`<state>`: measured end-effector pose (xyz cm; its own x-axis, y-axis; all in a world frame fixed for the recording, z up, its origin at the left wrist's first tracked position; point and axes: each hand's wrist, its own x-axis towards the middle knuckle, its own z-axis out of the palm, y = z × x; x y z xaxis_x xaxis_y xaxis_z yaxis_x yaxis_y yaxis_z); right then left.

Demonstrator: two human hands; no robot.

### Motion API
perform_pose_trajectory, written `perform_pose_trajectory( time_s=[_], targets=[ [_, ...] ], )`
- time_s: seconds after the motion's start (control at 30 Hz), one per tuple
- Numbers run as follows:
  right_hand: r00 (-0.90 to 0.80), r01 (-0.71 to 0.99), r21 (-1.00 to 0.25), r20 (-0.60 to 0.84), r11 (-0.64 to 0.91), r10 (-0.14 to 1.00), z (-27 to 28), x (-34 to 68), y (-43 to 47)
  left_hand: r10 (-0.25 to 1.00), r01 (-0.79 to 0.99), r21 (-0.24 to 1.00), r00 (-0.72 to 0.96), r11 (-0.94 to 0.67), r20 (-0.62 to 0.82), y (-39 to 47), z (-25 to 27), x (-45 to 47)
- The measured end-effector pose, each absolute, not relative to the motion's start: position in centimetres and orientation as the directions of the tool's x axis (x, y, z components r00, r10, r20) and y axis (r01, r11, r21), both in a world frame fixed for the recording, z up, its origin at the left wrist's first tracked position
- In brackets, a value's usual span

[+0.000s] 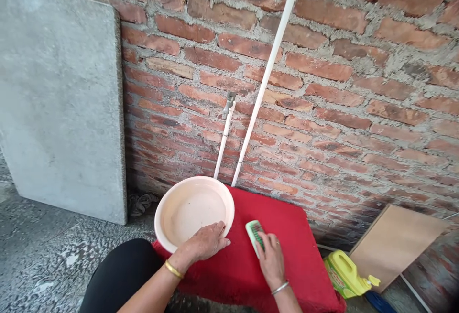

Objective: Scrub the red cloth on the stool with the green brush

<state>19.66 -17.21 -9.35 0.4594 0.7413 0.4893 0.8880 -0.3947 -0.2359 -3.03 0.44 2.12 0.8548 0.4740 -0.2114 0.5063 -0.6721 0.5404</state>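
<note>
A pale pink plastic basin point(172, 198) stands on the left end of a red cloth-covered surface point(233, 265). My left hand point(208, 241), with a gold bracelet at the wrist, grips the basin's near right rim. Its fingers bend over to the inside, while the thumb stays on the outer side. In my right hand point(270, 260) is a scrub brush point(254, 234) with a pale body and green bristles, its far end poking out beyond the fingers. The brush is just over the red cloth, right of the basin. Some small dark specks show in the basin's bottom.
Behind stands a brick wall point(319, 64) with a tap point(229, 102) on a short white pipe and a longer white pipe point(267, 74). A grey slab point(60, 98) leans at left. To the right are a yellow jug point(344, 275) and a tan board point(394, 241).
</note>
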Motion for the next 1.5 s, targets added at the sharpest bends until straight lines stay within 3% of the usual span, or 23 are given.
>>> perform_pose_trajectory(
  time_s=[0.17,0.37,0.5,0.67,0.83,0.9,1.03,1.13,1.2,1.33,1.5],
  targets=[
    [0.195,0.978,-0.022,0.434,-0.206,0.879,-9.2,13.9,-12.0,0.462,0.494,0.554,0.862,-0.67,-0.211,0.5,1.8,-3.0],
    [0.31,0.944,-0.01,0.365,-0.329,0.878,-8.6,18.6,-10.5,0.464,0.515,0.54,0.852,-0.666,-0.242,0.4,2.2,-3.1],
    [0.525,0.834,-0.035,0.354,-0.55,0.774,-8.4,25.4,-12.2,0.459,0.535,0.527,0.843,-0.661,-0.281,0.5,2.2,-3.0],
    [0.755,0.61,-0.044,0.333,-0.791,0.564,-7.4,32.2,-18.1,0.455,0.525,0.527,0.849,-0.669,-0.269,0.6,1.7,-2.9],
    [0.869,0.414,-0.08,0.333,-0.907,0.367,-6.5,34.1,-23.8,0.458,0.529,0.517,0.847,-0.673,-0.271,0.4,2.5,-2.8],
    [0.872,0.409,-0.12,0.343,-0.905,0.349,-6.5,33.3,-24.2,0.464,0.536,0.515,0.843,-0.669,-0.274,0.3,2.7,-2.9],
    [0.726,0.673,-0.257,0.408,-0.693,0.553,-6.9,28.6,-21.0,0.465,0.519,0.52,0.851,-0.679,-0.243,0.3,2.4,-2.9],
    [0.48,0.876,-0.19,0.441,-0.444,0.758,-7.3,22.9,-16.6,0.466,0.516,0.528,0.852,-0.675,-0.237,0.3,2.3,-3.0],
    [0.344,0.938,-0.114,0.429,-0.328,0.835,-7.6,19.3,-13.7,0.462,0.514,0.536,0.853,-0.67,-0.241,0.3,2.3,-3.0],
    [0.253,0.966,-0.053,0.401,-0.253,0.881,-8.2,15.5,-9.5,0.465,0.514,0.534,0.853,-0.671,-0.237,0.4,2.0,-3.1],
    [0.282,0.956,-0.021,0.356,-0.294,0.891,-8.1,17.4,-6.3,0.462,0.514,0.52,0.854,-0.682,-0.238,0.6,1.2,-3.0]
  ],
)
